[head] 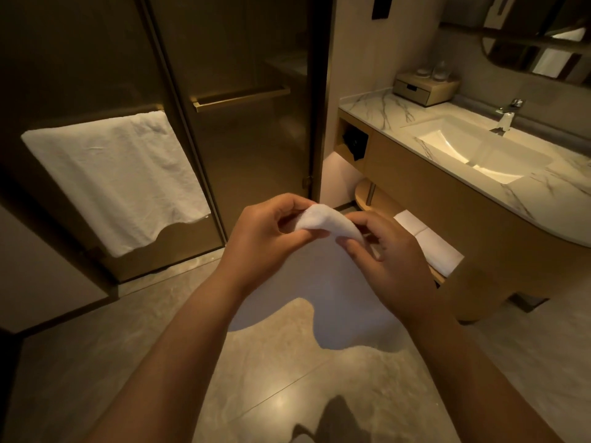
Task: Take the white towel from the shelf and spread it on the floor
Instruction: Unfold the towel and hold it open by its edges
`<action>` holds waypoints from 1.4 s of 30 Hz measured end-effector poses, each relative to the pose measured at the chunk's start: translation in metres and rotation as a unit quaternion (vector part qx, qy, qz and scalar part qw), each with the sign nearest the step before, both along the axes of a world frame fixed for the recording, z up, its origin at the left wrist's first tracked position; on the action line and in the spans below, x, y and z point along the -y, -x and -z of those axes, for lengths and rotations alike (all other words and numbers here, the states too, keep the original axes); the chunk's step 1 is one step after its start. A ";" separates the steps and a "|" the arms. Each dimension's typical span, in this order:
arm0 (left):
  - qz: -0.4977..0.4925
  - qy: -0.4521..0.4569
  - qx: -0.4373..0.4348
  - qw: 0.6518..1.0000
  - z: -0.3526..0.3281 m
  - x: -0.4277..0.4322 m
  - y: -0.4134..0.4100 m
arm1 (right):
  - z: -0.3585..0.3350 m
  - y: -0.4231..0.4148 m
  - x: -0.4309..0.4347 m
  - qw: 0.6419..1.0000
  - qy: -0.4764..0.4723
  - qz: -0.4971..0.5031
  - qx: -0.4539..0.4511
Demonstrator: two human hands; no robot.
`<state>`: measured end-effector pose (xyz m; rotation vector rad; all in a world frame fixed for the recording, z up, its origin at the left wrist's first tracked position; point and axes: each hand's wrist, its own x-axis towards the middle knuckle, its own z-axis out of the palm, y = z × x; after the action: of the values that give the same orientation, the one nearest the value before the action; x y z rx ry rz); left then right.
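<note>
A white towel [323, 292] hangs in front of me over the tiled floor [278, 394], its lower edge wavy and off the ground. My left hand [262, 241] pinches its top edge from the left. My right hand [383, 254] pinches the same edge from the right, the two hands close together with a small hump of cloth between them. Under the vanity, the low shelf [367, 196] carries another folded white towel [428, 241], just right of my right hand.
A large white towel [118, 180] hangs on the glass shower door's bar at left. A second glass door [252, 129] with a handle stands ahead. The marble vanity [383, 113] with sink [473, 148] and tap fills the right side.
</note>
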<state>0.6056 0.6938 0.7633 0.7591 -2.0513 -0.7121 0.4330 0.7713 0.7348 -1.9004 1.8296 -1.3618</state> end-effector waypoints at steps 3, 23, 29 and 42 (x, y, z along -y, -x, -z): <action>0.017 0.021 0.009 1.000 0.000 0.002 0.001 | 0.002 -0.010 0.005 0.997 0.049 0.048 0.034; -0.022 0.027 0.094 0.995 0.021 0.010 -0.020 | -0.021 -0.009 0.011 0.979 0.057 0.012 0.197; -0.055 0.041 0.092 0.993 0.022 0.016 -0.017 | -0.027 0.010 0.013 0.992 0.014 0.003 0.128; -0.066 0.031 0.165 0.984 0.022 0.029 -0.026 | -0.041 0.037 0.013 0.998 -0.025 0.049 0.000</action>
<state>0.6318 0.6648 0.7417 1.0218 -2.2789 -0.4697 0.3956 0.7582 0.7761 -1.8075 1.9620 -1.3321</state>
